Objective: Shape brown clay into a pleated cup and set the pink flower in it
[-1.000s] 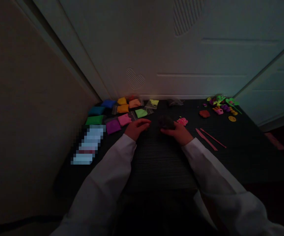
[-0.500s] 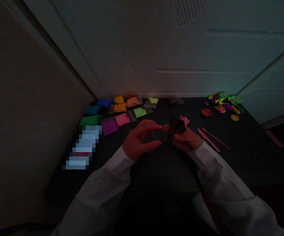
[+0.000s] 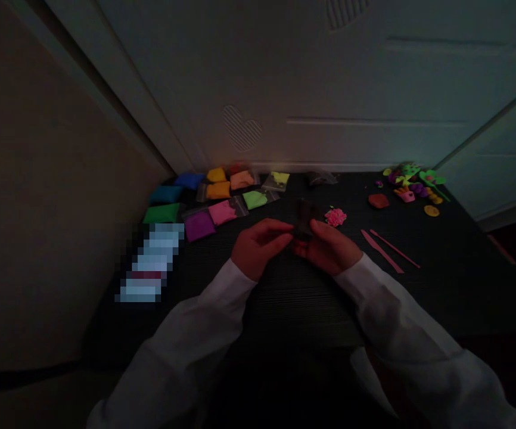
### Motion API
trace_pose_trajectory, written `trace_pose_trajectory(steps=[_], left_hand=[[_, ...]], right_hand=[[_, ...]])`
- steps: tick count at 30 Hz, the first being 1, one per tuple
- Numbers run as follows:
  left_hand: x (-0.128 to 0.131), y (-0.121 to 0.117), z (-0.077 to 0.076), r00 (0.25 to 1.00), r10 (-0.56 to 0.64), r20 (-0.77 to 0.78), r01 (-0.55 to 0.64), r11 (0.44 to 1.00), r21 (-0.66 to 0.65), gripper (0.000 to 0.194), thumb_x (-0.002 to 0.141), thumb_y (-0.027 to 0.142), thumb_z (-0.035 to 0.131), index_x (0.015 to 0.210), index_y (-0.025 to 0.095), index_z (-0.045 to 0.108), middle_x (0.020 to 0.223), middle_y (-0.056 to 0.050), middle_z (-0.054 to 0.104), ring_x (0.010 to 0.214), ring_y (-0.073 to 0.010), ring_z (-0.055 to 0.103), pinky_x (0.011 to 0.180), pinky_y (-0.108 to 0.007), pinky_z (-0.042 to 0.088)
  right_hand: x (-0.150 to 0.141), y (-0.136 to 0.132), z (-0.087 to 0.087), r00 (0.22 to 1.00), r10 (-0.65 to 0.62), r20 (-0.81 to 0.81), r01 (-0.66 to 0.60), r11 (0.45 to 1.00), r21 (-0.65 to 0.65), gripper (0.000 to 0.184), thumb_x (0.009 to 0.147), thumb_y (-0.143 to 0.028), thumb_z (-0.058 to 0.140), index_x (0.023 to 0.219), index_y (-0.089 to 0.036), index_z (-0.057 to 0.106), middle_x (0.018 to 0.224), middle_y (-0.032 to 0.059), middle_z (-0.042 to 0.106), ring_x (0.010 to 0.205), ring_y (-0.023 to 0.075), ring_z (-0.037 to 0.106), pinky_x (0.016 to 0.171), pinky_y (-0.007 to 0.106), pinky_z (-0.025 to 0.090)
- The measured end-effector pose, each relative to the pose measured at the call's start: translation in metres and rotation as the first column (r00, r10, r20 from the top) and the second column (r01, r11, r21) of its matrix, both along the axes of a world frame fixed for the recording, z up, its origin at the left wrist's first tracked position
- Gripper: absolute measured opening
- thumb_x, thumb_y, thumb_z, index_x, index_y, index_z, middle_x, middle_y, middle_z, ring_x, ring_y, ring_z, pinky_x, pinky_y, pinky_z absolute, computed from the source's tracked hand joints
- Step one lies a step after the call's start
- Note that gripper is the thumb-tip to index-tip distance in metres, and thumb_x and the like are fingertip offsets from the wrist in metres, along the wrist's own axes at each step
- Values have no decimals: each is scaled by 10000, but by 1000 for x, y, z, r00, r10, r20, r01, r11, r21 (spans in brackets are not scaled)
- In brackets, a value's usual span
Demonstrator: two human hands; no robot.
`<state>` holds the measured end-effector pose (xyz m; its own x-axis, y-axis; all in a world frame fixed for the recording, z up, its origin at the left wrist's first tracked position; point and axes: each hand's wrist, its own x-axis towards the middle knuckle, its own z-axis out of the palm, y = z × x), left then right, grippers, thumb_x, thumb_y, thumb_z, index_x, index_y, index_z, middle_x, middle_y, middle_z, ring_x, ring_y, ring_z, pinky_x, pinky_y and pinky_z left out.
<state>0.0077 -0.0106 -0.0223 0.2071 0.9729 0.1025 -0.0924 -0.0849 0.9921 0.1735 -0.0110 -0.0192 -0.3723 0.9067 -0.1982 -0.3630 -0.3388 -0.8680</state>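
your right hand [image 3: 336, 247] is closed around that dark piece [image 3: 306, 219], and your left hand [image 3: 255, 247] has its fingertips right up at the other side of it. hands are nearly together, with the piece between them above the counter [image 3: 285, 304]. can't tell if the left fingers are actually pinching it or just touching, it's way too dark in there.

that gloom is my main worry tbh. dark piece, dark counter, so if it slips i reckon you could lose sight of it or misjudge where your fingertips are. if it's soft, squeezing unevenly from both sides could dent or tear it, but i can't make out what it's made of.

also watch the pink crumbly cluster [image 3: 335, 216] just beyond your right hand. a knuckle swinging out could squash it or scatter bits. the pink knife [image 3: 382, 251] and thin pink stick [image 3: 394, 248] lie off to the right of that hand, so a wide sleeve sweep might drag them around.
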Motion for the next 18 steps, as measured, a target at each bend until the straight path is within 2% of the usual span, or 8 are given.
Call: trace_pose_trajectory(steps=[2,5,6,8,10,11,14,18], left_hand=[[1,2,-2,998,-6,60,11,997,-73,270,688,357,682,916,213,662,945,-38,678,917,-192,619,830,-347,493],[2,5,0,983,-49,176,86,974,-209,453,804,531,457,1071,194,601,1114,-89,644,1035,-224,597,875,-391,486],[2,6,2,963,-68,262,144,948,-285,540,824,582,364,1098,175,588,1147,-109,630,1062,-234,587,899,-402,476],[3,5,3,872,-61,486,298,853,-429,696,821,658,234,1111,128,579,1163,-145,617,1095,-254,568,944,-411,449],[5,4,4,747,20,665,422,758,-497,765,805,689,205,1108,92,575,1141,-167,621,1110,-274,554,961,-414,433],[6,3,4,707,65,704,442,737,-512,771,806,689,204,1103,81,575,1119,-174,629,1105,-283,554,954,-420,436],[8,2,3,658,174,733,428,714,-554,747,818,670,223,1066,66,586,1059,-184,646,1073,-296,567,920,-430,453],[8,3,3,635,184,750,424,729,-538,727,826,655,233,1083,70,580,1053,-176,650,1039,-287,585,904,-425,462]], right_hand=[[-1,1,-2,999,-13,53,11,999,33,328,697,-531,617,816,-229,569,786,3,623,672,117,565,678,293,480],[-4,3,-8,984,-60,165,40,991,124,318,704,-507,615,835,-220,579,789,3,628,664,121,563,675,300,475],[-5,4,-10,975,-82,208,47,985,167,315,691,-485,638,847,-216,585,797,3,633,684,128,569,691,305,473],[-7,4,-13,945,-132,299,51,963,264,314,664,-424,685,875,-210,598,829,4,640,753,149,578,744,323,462],[-7,4,-15,900,-186,394,33,931,364,286,654,-360,709,874,-205,613,854,6,631,809,166,564,786,338,438],[-7,4,-15,874,-212,437,16,912,410,252,658,-337,710,853,-203,621,843,5,616,807,168,549,784,339,427],[-6,3,-13,801,-277,531,-46,855,516,159,666,-293,706,768,-199,629,762,-6,550,750,161,495,740,328,399],[-4,4,-12,744,-335,579,-100,800,591,164,670,-277,704,789,-193,629,776,5,539,782,172,489,752,335,391]])
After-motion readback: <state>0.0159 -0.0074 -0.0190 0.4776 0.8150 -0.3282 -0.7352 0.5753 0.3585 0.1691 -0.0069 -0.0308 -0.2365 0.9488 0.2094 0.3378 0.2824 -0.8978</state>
